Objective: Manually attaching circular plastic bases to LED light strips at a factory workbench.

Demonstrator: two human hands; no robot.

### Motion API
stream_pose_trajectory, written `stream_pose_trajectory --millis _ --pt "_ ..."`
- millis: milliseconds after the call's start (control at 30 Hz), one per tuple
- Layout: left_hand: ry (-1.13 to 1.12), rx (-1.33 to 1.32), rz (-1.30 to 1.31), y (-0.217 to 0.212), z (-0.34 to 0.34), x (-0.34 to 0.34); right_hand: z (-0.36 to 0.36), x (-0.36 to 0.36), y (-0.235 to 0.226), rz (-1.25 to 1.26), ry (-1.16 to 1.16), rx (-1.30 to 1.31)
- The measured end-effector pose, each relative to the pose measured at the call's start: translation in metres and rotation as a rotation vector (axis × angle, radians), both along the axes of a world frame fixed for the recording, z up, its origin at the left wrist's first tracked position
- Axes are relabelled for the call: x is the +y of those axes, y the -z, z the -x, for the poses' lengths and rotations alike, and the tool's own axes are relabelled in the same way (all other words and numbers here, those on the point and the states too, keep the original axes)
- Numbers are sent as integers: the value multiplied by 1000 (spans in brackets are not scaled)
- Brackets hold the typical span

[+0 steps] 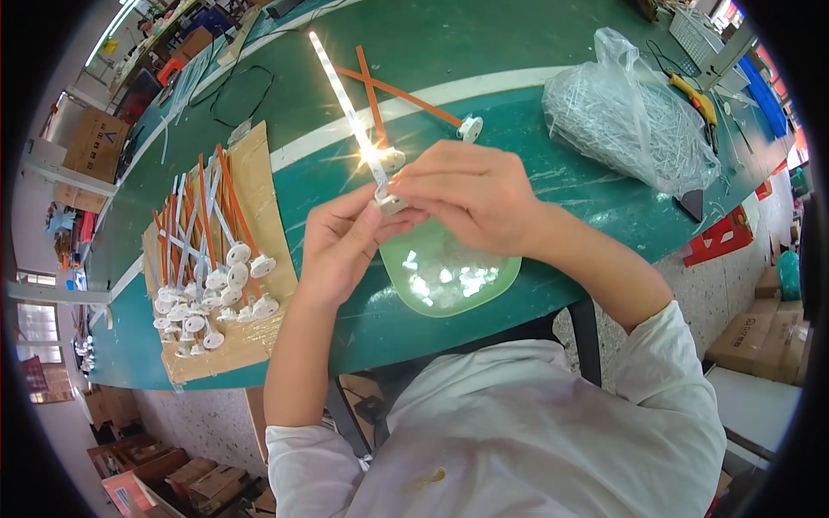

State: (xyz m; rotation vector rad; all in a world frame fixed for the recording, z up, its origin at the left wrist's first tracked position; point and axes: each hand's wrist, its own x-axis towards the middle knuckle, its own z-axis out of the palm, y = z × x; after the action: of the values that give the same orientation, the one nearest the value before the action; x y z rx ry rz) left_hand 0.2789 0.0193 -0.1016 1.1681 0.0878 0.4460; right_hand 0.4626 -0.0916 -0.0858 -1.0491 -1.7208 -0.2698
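A glowing LED strip (343,93) stands up from a small white plastic base (393,205), tilted to the left. My left hand (344,237) is closed round that base, thumb and fingers on either side. At the strip's lower end, my right hand (471,186) has its fingers pinched together against the base; whatever lies between them is hidden. Right behind my hands, two orange strips (406,97) with round white ends cross on the table. Below my hands sits a pale green bowl (508,285) holding small clear pieces.
On the left, a cardboard sheet (276,324) carries a pile of orange and white strips with round white bases (237,276). A clear plastic bag (617,112) of thin clear pieces lies at the right, beside a yellow-handled tool (693,97). Black cable (246,95) runs over the far left tabletop.
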Motion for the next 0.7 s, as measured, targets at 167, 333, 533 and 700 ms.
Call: stream_pose_trajectory --millis 167,333,533,700 --pt "-37 -48 45 7 0 -3 5 -2 3 -24 38 20" --pt "-194 8 -83 11 -4 2 2 0 7 -25 142 46" --pt "-365 84 -141 8 -3 12 -10 -14 1 633 33 -105" --pt "-351 129 -154 7 -3 11 -11 -23 0 970 -301 -152"
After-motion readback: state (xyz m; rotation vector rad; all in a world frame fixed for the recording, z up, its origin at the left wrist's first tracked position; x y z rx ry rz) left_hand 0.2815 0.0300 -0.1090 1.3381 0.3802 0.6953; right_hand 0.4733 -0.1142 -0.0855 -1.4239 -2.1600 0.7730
